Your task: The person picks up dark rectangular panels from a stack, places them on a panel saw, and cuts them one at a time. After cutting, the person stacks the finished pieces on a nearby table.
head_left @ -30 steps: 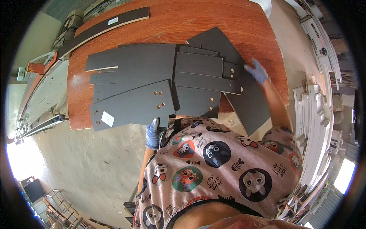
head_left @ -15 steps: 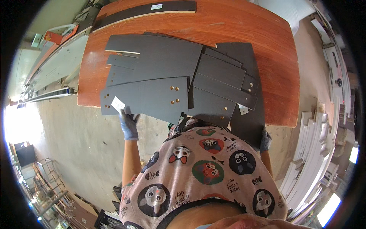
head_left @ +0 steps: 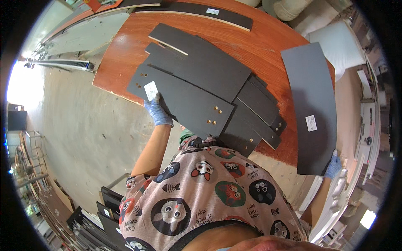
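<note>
In a grey-blue work glove, my left hand (head_left: 159, 113) grips the near left edge of a dark grey drilled panel (head_left: 184, 98), thumb on top beside a white label (head_left: 150, 90). This panel lies on a loose, overlapping stack of dark boards (head_left: 209, 58), with narrower pieces (head_left: 261, 104) at its right. My right hand (head_left: 333, 166), gloved too, is closed on the near right corner of a long dark board (head_left: 312, 83). That board bears a white label (head_left: 311, 123) and is apart from the stack, over the right side of the table. Fingers under both boards are hidden.
Everything lies on a reddish-brown wooden table (head_left: 268, 42). A long narrow dark strip (head_left: 197, 10) is along its far edge. White panels (head_left: 335, 205) stand at the right, dark panels (head_left: 90, 226) at the lower left. A white roll (head_left: 341, 46) is beyond the far right corner.
My right hand has drawn the long board out from the stack to the right. The view has turned, and my left hand remains at the drilled panel's labelled end.
</note>
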`<state>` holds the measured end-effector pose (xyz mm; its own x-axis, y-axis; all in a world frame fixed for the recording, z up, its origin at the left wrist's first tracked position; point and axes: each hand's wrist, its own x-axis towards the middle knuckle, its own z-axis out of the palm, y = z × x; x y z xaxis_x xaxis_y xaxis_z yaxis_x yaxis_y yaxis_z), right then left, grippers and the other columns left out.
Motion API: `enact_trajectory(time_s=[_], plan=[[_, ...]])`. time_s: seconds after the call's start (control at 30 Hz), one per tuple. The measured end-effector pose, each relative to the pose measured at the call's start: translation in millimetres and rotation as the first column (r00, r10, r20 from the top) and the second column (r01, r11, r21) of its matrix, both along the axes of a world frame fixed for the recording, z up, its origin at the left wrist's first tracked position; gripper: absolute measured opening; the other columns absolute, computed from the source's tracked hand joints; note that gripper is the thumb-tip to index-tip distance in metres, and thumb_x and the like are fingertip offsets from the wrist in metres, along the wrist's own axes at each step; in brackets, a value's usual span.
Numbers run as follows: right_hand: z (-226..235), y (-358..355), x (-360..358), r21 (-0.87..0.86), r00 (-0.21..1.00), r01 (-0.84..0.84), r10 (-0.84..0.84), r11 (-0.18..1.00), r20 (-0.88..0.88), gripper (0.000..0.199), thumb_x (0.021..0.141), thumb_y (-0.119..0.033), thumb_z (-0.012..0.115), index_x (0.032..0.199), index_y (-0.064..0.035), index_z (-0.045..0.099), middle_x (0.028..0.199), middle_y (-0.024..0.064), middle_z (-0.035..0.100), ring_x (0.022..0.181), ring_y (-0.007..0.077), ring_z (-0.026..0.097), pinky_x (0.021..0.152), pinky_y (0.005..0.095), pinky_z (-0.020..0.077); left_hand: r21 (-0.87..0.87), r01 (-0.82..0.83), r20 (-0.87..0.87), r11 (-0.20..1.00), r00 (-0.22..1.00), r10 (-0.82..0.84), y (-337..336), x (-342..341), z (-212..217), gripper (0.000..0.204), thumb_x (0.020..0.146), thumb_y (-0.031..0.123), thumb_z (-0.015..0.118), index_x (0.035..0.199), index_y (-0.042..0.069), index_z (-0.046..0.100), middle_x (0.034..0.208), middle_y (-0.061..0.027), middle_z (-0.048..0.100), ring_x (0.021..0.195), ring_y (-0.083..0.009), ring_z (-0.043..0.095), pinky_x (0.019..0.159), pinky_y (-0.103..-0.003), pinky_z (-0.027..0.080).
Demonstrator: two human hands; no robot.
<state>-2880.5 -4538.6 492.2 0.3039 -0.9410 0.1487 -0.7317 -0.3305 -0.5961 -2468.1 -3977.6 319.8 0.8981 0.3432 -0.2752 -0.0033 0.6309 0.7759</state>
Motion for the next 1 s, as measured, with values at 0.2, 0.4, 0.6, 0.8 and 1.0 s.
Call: enact_trajectory(time_s=[0.2,0.4,0.6,0.8,1.0], plan=[[-29,22,116,0.051,0.92,-0.346,0.328,0.937,0.215,0.043,0.086,-0.037,0.06,0.096,0.0054,0.063,0.09,0.0031,0.061,0.084,0.0118,0.051,0.08,0.0265,0.0412,0.005,-0.009,-0.199,1.0,0.98,0.01,-20,-11,13,0.05,0.075,0.004,0.063,0.117,0.007,0.036,0.103,-0.009,0.054,0.093,-0.0199,0.054,0.084,-0.033,0.045],[-33,82,303,0.096,0.707,-0.664,0.665,0.741,-0.239,0.052,0.084,-0.048,0.056,0.066,0.0013,0.054,0.06,0.0146,0.043,0.058,0.0202,0.04,0.06,0.0348,0.0373,0.073,0.072,-0.139,0.995,0.988,-0.062,-19,-13,22,0.036,0.077,0.005,0.063,0.108,0.005,0.044,0.099,-0.0073,0.056,0.088,-0.0178,0.054,0.079,-0.029,0.046],[-79,107,366,0.002,0.444,-0.875,0.803,0.484,-0.397,0.052,0.082,-0.054,0.053,0.071,-0.0037,0.058,0.068,0.0188,0.055,0.066,0.0342,0.055,0.061,0.0411,0.0418,0.218,0.16,-0.224,0.963,0.968,-0.11,-23,-23,12,0.047,0.081,0.006,0.063,0.12,0.006,0.036,0.105,-0.0071,0.053,0.092,-0.0169,0.054,0.085,-0.028,0.045],[-32,144,477,0.307,0.322,-0.885,0.936,0.35,-0.14,0.045,0.084,-0.047,0.055,0.09,-0.0023,0.059,0.082,0.009,0.059,0.077,0.0191,0.056,0.074,0.0325,0.0441,0.421,0.391,-0.431,0.818,0.88,-0.199,-27,-55,39,0.091,0.081,0.033,0.065,0.14,-0.004,0.006,0.13,-0.0175,0.038,0.113,-0.0237,0.04,0.098,-0.033,0.032],[-78,229,696,0.683,0.729,-0.627,0.592,0.375,0.344,0.067,0.075,-0.053,0.064,0.126,-0.0139,0.042,0.118,0.0093,0.049,0.103,0.0221,0.05,0.082,0.0435,0.045,0.388,0.597,-0.046,0.702,0.774,-0.632,47,-46,-18,0.072,0.088,0.028,0.053,0.14,0.002,0.012,0.135,-0.017,0.032,0.119,-0.0244,0.038,0.099,-0.037,0.033]])
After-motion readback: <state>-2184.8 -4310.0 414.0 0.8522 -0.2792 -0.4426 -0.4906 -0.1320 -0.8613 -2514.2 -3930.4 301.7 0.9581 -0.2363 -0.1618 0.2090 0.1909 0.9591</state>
